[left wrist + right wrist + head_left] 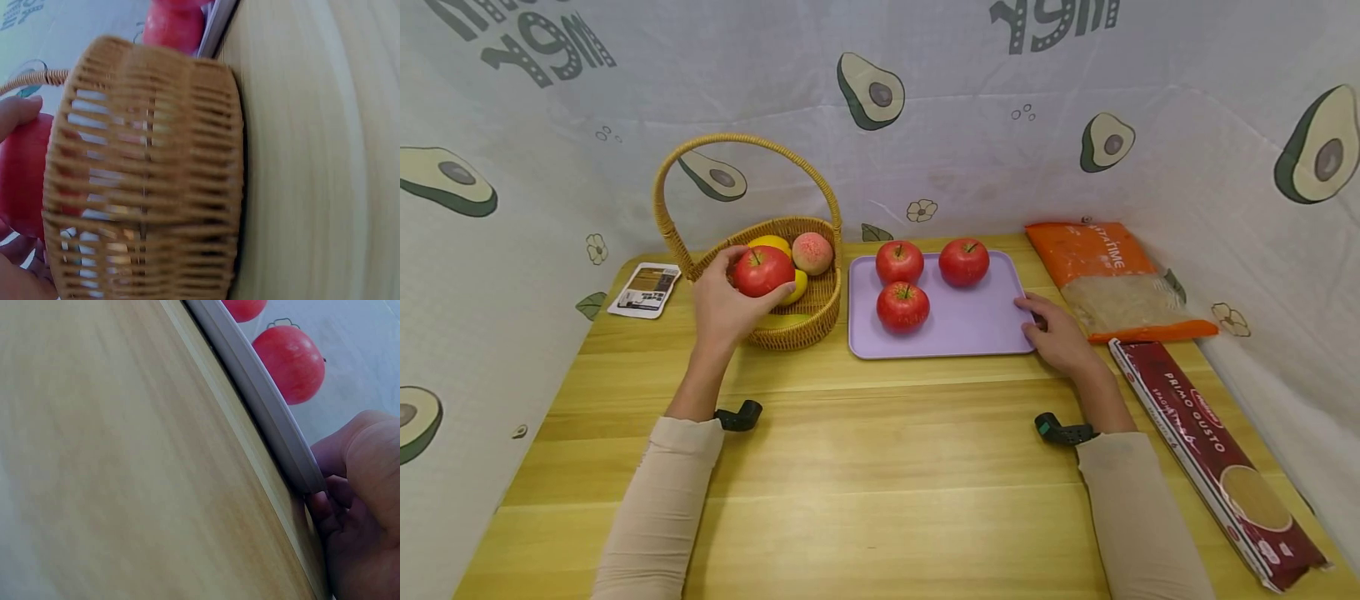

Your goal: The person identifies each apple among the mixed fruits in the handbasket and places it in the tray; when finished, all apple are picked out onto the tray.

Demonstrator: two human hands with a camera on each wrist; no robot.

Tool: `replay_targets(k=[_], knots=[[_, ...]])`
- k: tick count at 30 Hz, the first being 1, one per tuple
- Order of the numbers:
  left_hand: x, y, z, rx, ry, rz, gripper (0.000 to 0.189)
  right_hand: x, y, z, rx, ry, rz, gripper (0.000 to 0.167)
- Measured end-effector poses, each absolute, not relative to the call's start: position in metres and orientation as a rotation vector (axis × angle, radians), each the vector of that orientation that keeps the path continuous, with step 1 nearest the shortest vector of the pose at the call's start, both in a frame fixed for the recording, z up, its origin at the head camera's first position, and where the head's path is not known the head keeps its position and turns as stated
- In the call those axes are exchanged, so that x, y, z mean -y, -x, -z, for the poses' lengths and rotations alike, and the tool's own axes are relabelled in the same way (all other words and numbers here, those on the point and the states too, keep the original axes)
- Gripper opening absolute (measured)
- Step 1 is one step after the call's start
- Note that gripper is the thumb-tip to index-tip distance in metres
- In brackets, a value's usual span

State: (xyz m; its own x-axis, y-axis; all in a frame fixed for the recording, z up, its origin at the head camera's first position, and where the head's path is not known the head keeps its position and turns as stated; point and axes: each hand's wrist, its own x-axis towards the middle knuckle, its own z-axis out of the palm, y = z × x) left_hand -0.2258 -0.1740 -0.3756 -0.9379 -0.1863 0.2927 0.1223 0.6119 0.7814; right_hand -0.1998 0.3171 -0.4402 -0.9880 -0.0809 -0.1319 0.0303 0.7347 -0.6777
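My left hand [724, 298] holds a red apple [765, 271], fingers and thumb curled round its sides, at the mouth of a wicker basket [797, 333]. In the left wrist view the apple [25, 178] is partly behind the basket's woven wall [150, 169]. Inside the basket lie a peach [812, 252] and several yellow fruits, partly hidden by the hand and apple. To the right, my right hand [1060, 335] grips the right edge of a lilac tray [977, 321]. On the tray sit three red apples, one at front [903, 307] and two behind.
The basket's tall arched handle [748, 137] stands above it. A small white packet [644, 290] lies left of the basket. At right are an orange-and-clear bag [1112, 279] and a long dark red spaghetti pack [1210, 450]. An avocado-print cloth [955, 158] hangs behind the wooden table [880, 475].
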Motion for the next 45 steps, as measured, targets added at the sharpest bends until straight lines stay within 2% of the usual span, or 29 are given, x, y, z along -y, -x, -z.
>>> replay_targets(k=[12, 19, 23, 29, 36, 45], knots=[[0.137, 0.209, 0.368, 2.423, 0.19, 1.356, 0.084, -0.317, 0.202, 0.442, -2.791, 0.059, 1.08, 0.053], [0.1, 0.208, 0.364, 2.461, 0.371, 1.354, 0.076, -0.316, 0.202, 0.442, -2.781, 0.05, 1.08, 0.053], [0.074, 0.209, 0.362, 2.499, 0.456, 1.375, 0.078, -0.316, 0.202, 0.441, -2.779, 0.05, 1.083, 0.053], [0.039, 0.21, 0.363, 2.533, 0.505, 1.451, 0.08, -0.316, 0.203, 0.442, -2.787, 0.067, 1.083, 0.052], [0.0, 0.212, 0.375, 2.542, 0.555, 1.503, 0.075, -0.316, 0.202, 0.44, -2.776, 0.061, 1.092, 0.053], [-0.054, 0.209, 0.391, 2.667, 0.598, 1.422, 0.08, -0.317, 0.201, 0.441, -2.776, 0.038, 1.082, 0.054]])
